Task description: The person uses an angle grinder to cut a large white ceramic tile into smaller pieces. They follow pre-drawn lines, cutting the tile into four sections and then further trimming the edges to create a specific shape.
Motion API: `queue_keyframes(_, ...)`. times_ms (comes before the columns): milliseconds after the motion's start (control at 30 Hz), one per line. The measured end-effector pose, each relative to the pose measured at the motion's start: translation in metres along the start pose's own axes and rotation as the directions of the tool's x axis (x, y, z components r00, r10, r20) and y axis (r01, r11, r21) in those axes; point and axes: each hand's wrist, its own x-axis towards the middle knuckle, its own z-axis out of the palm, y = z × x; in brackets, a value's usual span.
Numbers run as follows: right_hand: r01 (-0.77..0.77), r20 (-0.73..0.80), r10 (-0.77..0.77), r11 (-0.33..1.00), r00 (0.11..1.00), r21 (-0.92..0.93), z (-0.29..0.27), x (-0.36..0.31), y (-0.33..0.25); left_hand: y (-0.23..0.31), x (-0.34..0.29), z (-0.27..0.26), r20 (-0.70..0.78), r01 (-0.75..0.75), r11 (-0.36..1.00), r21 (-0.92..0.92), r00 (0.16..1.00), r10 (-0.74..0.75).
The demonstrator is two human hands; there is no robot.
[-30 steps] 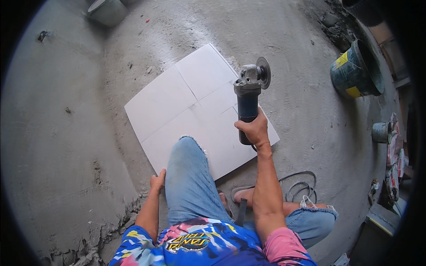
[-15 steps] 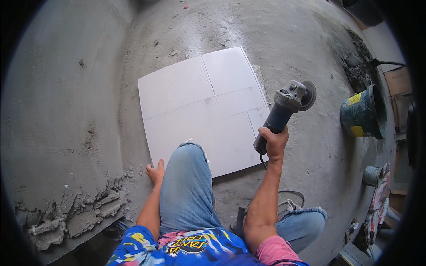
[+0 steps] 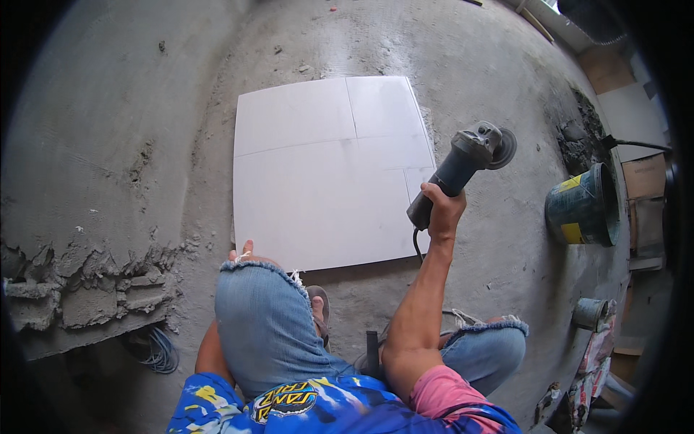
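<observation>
A large white floor tile [image 3: 318, 195], marked with thin dark pencil-like lines, lies on the grey concrete in front of me. My right hand [image 3: 446, 212] is closed around the dark body of an angle grinder [image 3: 457, 170], raised beside the tile's right edge. Its round disc [image 3: 504, 150] points away to the upper right, and a black cord hangs from the near end. At the tile's near left corner, my left hand [image 3: 246, 252] has its fingertips at the edge, seeming to grip it; my knee hides the rest of that hand.
To the right are a dark green bucket [image 3: 580, 207] with yellow patches, a small can [image 3: 590, 313] and a crumpled bag [image 3: 594, 365]. Rough mortar [image 3: 87, 293] lines a ledge at lower left, near a coil of grey cable [image 3: 160, 352]. A plastered wall [image 3: 108, 108] rises left.
My view has turned, so the tile now looks straighter. My left knee has shifted left and covers more of the left hand. The right hand still holds the grinder at much the same spot.
</observation>
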Motion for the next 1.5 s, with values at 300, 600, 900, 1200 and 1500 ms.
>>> queue_keyframes(300,0.033,-0.052,-0.035,0.999,0.998,-0.038,-0.034,-0.005,-0.004,-0.001,0.001,0.011,0.024,-0.003,1.0,0.014,1.0,0.002)
queue_keyframes(600,0.029,-0.112,-0.039,0.996,0.993,-0.089,-0.051,-0.007,-0.002,0.005,0.004,0.013,-0.006,0.002,0.998,0.061,1.0,-0.001)
queue_keyframes(900,0.029,-0.009,-0.029,1.0,1.0,-0.005,-0.023,-0.007,0.008,0.028,-0.041,0.021,-0.214,0.111,0.954,0.28,0.976,-0.051)
queue_keyframes(1200,-0.017,0.109,0.015,1.0,0.994,0.021,-0.015,0.004,0.019,0.055,-0.12,0.037,0.047,-0.068,0.905,0.42,0.998,0.053)
queue_keyframes(1500,-0.108,0.031,0.106,0.992,0.994,0.07,-0.017,0.011,0.027,0.085,-0.127,0.031,0.786,-0.613,0.674,0.414,0.613,0.075)
